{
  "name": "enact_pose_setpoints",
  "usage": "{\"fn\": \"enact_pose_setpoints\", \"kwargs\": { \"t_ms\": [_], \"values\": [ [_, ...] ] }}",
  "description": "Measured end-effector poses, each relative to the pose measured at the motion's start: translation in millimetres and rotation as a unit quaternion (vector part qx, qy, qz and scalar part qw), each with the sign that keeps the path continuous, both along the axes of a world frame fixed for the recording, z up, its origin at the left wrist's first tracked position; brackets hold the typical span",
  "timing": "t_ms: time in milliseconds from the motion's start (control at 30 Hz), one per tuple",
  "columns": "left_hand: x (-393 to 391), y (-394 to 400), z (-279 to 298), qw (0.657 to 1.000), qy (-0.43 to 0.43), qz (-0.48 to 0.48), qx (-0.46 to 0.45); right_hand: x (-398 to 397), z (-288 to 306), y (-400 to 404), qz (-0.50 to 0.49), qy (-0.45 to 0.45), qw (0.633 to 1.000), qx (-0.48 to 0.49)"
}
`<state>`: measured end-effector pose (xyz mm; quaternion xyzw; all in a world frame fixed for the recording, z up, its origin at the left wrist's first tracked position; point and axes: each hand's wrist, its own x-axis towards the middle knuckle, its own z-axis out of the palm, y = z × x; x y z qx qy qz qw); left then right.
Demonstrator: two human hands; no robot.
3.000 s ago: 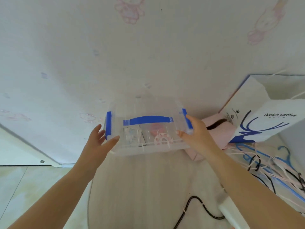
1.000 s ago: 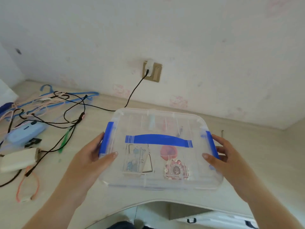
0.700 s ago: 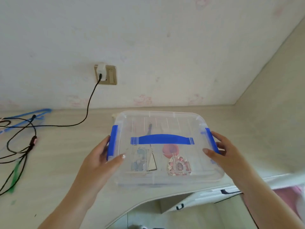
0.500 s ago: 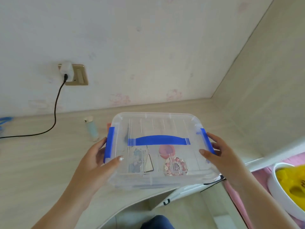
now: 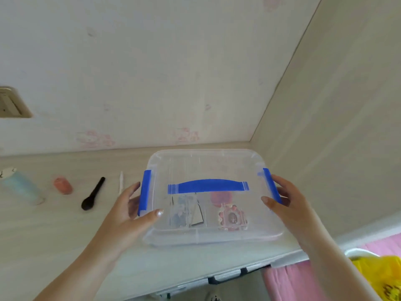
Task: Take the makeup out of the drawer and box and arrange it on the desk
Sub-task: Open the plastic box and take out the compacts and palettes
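Carried across the room a moment ago, the clear lidded box [image 5: 213, 198] now sits at the bench [image 5: 54, 235] corner, left hand [image 5: 128, 216] and right hand [image 5: 284, 205] clamped on its blue latches [image 5: 145, 195], makeup inside awaiting unpacking beside a brush [image 5: 92, 194].

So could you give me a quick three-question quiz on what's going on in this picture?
1. True or false: the clear plastic box with blue clips has its lid off.
2. Which lies nearest the box: A) black makeup brush, B) thin white stick, C) pale blue tube?
3. Fill in: the left hand and right hand hold the box by its ____.

Key: 1 false; 2 B; 3 sides.
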<state>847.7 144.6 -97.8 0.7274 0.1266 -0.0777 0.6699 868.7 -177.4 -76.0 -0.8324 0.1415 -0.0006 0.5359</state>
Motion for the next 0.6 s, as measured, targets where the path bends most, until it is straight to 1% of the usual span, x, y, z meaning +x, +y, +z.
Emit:
{"fn": "enact_pose_setpoints", "kwargs": {
  "t_ms": [133, 267, 433, 600],
  "values": [
    [12.3, -59.4, 0.6, 1.000, 0.006, -0.006, -0.008, 34.9, -1.4, -58.8, 0.026, -0.007, 1.000, -0.003],
    [23.1, -105.4, 1.7, 1.000, -0.001, -0.001, -0.006, 61.6, -13.3, -105.0, 0.058, 0.017, 0.998, 0.006],
    [32.9, -131.4, -8.5, 0.999, 0.006, 0.032, 0.009, 77.3, -28.9, -125.3, 0.069, 0.030, 0.997, 0.034],
    [49.1, -142.5, -15.9, 0.998, 0.013, 0.062, 0.024, 91.4, -43.4, -130.2, 0.060, 0.041, 0.997, 0.035]
  ]
}}
